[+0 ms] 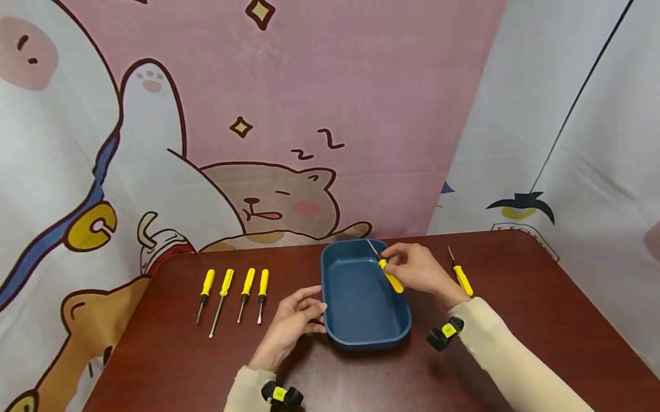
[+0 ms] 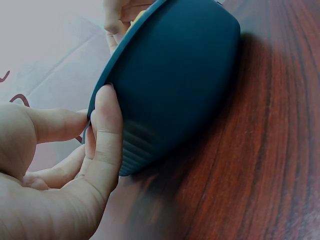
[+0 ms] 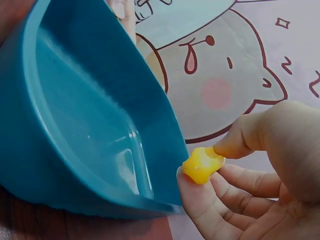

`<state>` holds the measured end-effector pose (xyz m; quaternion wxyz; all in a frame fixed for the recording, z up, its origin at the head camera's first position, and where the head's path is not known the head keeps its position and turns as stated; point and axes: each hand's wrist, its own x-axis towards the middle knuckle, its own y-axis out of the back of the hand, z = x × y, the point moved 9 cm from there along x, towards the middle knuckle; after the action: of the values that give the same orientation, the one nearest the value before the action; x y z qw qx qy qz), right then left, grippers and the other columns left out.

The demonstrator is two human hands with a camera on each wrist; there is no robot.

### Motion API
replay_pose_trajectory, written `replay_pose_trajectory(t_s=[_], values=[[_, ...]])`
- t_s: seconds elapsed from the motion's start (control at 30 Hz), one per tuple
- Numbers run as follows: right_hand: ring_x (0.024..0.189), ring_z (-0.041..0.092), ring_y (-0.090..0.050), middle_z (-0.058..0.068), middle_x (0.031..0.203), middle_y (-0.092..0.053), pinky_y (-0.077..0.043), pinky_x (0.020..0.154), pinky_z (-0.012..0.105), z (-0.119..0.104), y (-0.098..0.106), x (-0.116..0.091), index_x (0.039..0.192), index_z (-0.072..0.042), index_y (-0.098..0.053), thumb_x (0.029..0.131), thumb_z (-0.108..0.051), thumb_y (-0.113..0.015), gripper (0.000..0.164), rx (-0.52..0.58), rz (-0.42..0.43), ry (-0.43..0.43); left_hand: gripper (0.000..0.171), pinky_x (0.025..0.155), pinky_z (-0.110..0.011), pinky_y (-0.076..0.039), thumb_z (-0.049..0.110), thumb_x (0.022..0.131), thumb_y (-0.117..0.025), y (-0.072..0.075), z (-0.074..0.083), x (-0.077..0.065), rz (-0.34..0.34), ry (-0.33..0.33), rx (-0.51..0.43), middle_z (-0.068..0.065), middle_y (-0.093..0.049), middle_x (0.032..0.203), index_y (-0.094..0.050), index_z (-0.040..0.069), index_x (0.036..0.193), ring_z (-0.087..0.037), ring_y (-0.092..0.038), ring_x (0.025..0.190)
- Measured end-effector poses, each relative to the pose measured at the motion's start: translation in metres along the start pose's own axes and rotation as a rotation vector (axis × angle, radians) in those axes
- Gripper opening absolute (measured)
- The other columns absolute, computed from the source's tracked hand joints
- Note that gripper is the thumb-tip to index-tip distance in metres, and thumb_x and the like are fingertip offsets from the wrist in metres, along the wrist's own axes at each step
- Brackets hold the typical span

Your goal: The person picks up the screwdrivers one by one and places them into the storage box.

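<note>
A deep blue plastic tray [image 1: 361,311] stands on the table, seen also in the left wrist view as a blue outer wall [image 2: 175,75]. My left hand [image 1: 292,325] pinches the tray's left rim between thumb and fingers. Over the tray's right side, my right hand [image 1: 419,270] holds a screwdriver [image 1: 392,281] by its yellow handle, the shaft pointing toward the far end. In the right wrist view the handle's yellow butt end [image 3: 202,166] shows between thumb and fingers; the shaft is hidden there.
Several yellow-handled screwdrivers [image 1: 247,287] lie in a row on the left of the brown table [image 1: 165,380]. Another screwdriver [image 1: 462,277] lies right of the tray, close to my right wrist. A cartoon-printed cloth [image 1: 380,102] hangs behind the table.
</note>
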<state>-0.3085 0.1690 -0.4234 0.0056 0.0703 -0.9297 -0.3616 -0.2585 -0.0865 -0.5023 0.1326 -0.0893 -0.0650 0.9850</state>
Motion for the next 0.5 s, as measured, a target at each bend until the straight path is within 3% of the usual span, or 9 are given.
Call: replay_pose_trajectory(t_s=[0.2,0.5], values=[[0.072,0.018,-0.063,0.011,0.095,-0.071,-0.056,0.062,0.026,-0.008,-0.009,0.003,0.123,-0.004,-0.069,0.090,-0.016,-0.069,0.035,-0.007,-0.014,0.012,0.050,0.066,-0.028,-0.062,0.004,0.098,-0.066,0.002,-0.002,0.001,0.005,0.004,-0.001,-0.019,-0.064,0.103,-0.050,-0.002,0.145,-0.018,-0.063,0.075],[0.066,0.017,-0.063,0.010,0.092,-0.071,-0.057,0.060,0.027,-0.013,-0.021,0.009,0.121,-0.004,-0.070,0.089,-0.016,-0.070,0.034,-0.019,-0.035,0.009,0.050,0.067,-0.028,-0.063,0.005,0.098,-0.066,0.000,-0.001,0.000,0.004,0.003,0.008,-0.022,-0.064,0.106,-0.050,-0.002,0.145,-0.017,-0.063,0.075]])
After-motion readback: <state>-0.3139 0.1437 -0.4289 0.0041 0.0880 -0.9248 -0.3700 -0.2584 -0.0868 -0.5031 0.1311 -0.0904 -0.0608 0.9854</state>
